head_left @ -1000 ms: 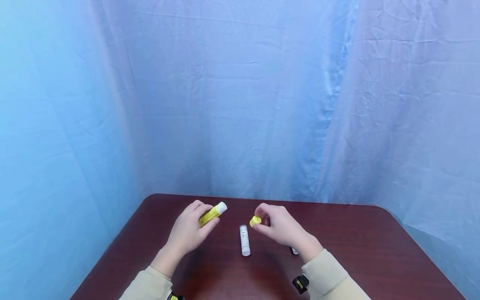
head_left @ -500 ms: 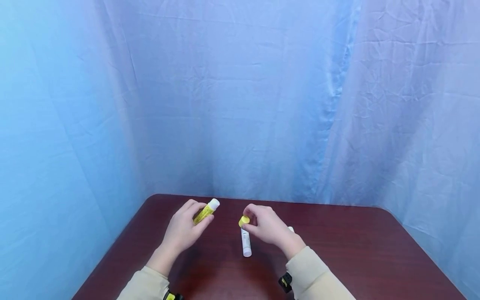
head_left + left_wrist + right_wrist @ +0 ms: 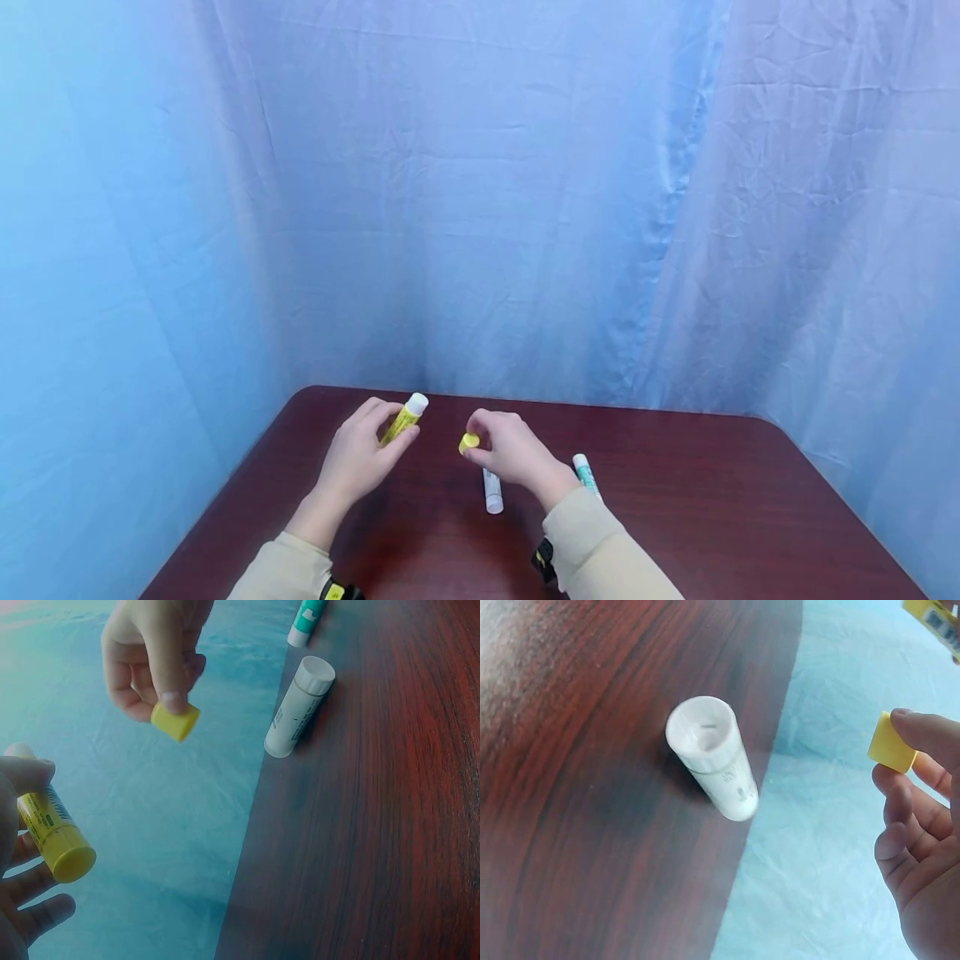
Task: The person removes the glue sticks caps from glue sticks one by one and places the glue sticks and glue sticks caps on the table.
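My left hand (image 3: 358, 454) grips a yellow glue stick (image 3: 397, 424) tilted up, its white top end bare of a cap. In the left wrist view the yellow base of that glue stick (image 3: 60, 840) points toward the camera. Between thumb and fingertips my right hand (image 3: 513, 450) pinches a small yellow cap (image 3: 468, 442), held apart from the glue stick's white end. Beneath the right hand a white glue stick (image 3: 492, 493) lies on the table, its far part hidden by the hand in the head view; the right wrist view shows its white body (image 3: 724, 772) lying on the wood.
A green and white glue stick (image 3: 585, 475) lies on the dark red wooden table (image 3: 697, 500), partly behind the right forearm. Blue cloth (image 3: 480, 208) hangs behind the table and on both sides.
Both hands have moved left, the right one farther, passing over the white glue stick with the yellow cap. The green and white glue stick has come into sight from behind the right arm.
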The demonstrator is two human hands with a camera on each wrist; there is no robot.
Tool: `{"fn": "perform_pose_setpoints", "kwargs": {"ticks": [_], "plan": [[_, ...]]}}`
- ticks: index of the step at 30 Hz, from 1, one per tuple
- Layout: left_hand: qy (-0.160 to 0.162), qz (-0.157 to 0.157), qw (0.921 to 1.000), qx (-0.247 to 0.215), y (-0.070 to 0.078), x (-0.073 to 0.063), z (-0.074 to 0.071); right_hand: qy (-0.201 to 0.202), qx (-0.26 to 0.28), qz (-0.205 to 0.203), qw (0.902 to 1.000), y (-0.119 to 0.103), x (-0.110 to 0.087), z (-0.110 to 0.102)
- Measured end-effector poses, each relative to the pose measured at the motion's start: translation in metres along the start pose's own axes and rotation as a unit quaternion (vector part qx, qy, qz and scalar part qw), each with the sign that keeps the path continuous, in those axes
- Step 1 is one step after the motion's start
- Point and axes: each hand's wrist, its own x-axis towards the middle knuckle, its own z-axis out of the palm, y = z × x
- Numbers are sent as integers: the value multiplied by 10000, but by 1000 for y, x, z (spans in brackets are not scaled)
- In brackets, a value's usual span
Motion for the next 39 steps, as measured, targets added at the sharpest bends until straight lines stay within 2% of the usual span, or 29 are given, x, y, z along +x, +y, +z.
{"fn": "perform_pose_setpoints", "kwargs": {"ticks": [6,12,18,29,39], "plan": [[-41,13,10000,-23,-1,0,0,22,-135,-3,9999,3,6,12],[-27,15,10000,26,-2,1,0,-149,-127,236,9995,4,8,20],[-15,-20,10000,44,-2,2,1,-280,-437,393,9979,6,8,29],[-131,-150,9998,35,-2,0,0,-627,-884,453,9931,6,14,44],[-215,-151,9996,60,-1,-1,1,-791,-992,514,9906,3,12,51]]}}
